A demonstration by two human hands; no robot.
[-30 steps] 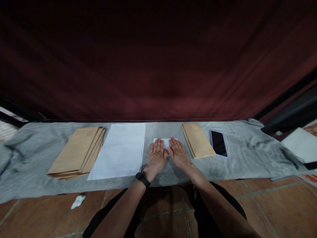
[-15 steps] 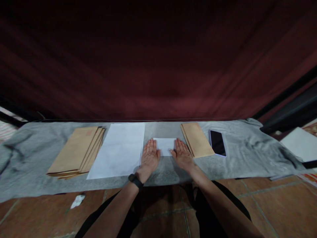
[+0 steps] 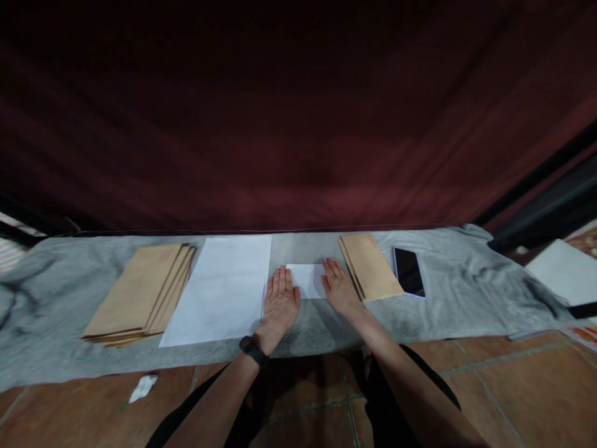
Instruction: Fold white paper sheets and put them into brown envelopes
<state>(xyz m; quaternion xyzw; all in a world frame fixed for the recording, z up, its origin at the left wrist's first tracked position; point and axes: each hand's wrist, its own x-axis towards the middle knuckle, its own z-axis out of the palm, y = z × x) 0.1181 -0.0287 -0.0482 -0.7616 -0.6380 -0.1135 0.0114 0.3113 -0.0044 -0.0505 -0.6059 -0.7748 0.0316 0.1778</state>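
Observation:
A small folded white paper [image 3: 306, 281] lies flat on the grey cloth [image 3: 310, 339] in front of me. My left hand [image 3: 282, 300] rests palm down at its left end, fingers stretched out and pointing away from me. At the right end lies my right hand [image 3: 339, 287], also flat with its fingers extended, covering that edge of the paper. Left of my left hand is a large white sheet [image 3: 221, 289]. Close to the right of my right hand are brown envelopes [image 3: 373, 267].
A stack of brown envelopes [image 3: 133, 289] lies at the left. A phone [image 3: 409, 272] lies beside the right-hand envelopes. Behind the cloth hangs a dark red curtain [image 3: 298, 137]. A scrap of white tissue [image 3: 143, 388] is on the tiled floor [image 3: 527, 386].
My right hand has shifted slightly left over the paper's right end. My left hand stays flat at the left end. The whole view has tilted a little.

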